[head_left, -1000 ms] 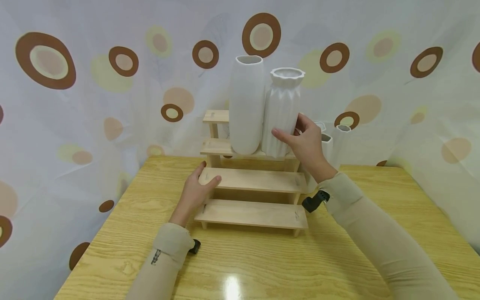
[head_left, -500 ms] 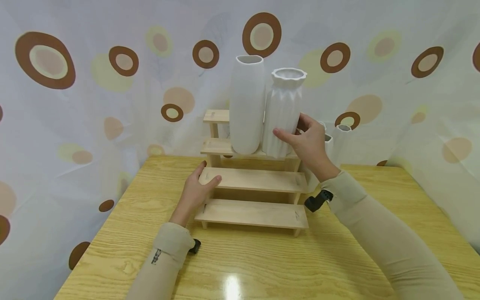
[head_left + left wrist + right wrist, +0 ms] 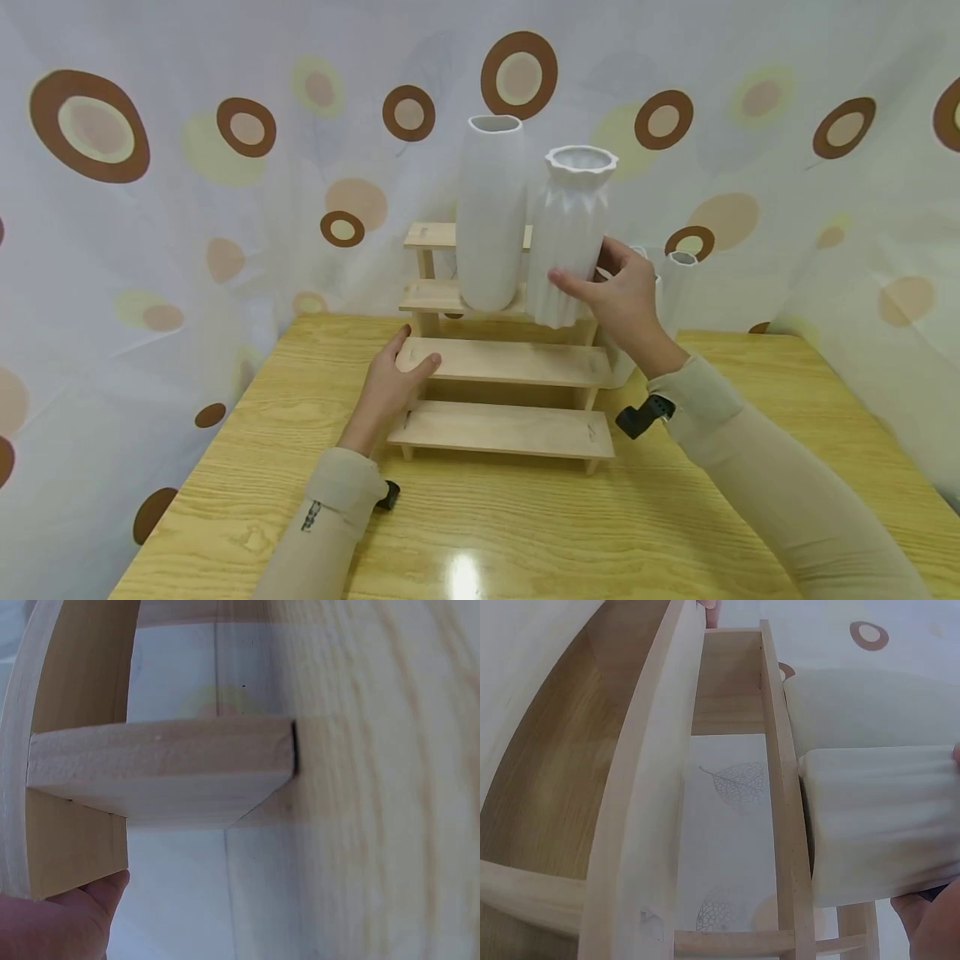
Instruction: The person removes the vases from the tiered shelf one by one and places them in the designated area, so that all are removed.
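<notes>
My right hand [image 3: 626, 292] grips a white pleated vase [image 3: 573, 221] with a scalloped rim, thumb on the front and fingers round its right side. The base of this vase [image 3: 885, 825] overlaps the front edge of the third step; whether it touches the board, I cannot tell. Close on its left, a taller smooth white vase [image 3: 491, 212] stands upright on that step. My left hand [image 3: 386, 387] holds the left end of the second step of a wooden tiered stand [image 3: 510, 360], thumb on top. Part of the left hand [image 3: 60, 922] shows at a board end in the left wrist view.
More white vases [image 3: 681, 287] stand behind the right hand, partly hidden by it. The stand's lowest step [image 3: 502, 427] lies toward me on the wood-grain table [image 3: 480, 517]. A patterned cloth [image 3: 300, 167] hangs behind the table.
The pleated vase has shifted slightly right, down and toward me in my right hand, widening the gap to the tall vase. My left hand keeps its hold on the stand.
</notes>
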{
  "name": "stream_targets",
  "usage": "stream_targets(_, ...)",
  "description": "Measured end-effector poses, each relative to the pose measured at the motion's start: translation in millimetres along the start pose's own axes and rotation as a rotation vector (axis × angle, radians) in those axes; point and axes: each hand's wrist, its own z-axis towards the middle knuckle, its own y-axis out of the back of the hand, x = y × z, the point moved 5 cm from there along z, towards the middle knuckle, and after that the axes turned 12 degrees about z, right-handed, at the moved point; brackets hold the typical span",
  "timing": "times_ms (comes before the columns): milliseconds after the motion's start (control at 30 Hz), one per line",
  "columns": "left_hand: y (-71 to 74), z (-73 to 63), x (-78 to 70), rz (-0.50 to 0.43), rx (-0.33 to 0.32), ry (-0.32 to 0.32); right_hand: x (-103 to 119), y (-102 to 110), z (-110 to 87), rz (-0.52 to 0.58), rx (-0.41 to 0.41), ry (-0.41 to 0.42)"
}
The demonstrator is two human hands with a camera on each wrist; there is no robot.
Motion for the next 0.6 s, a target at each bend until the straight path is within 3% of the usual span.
stream_targets(600, 0.3, -2.5, -2.5, -0.004, 0.001, -0.009, 9, 12, -18.9, 0.019, 0.002, 0.04)
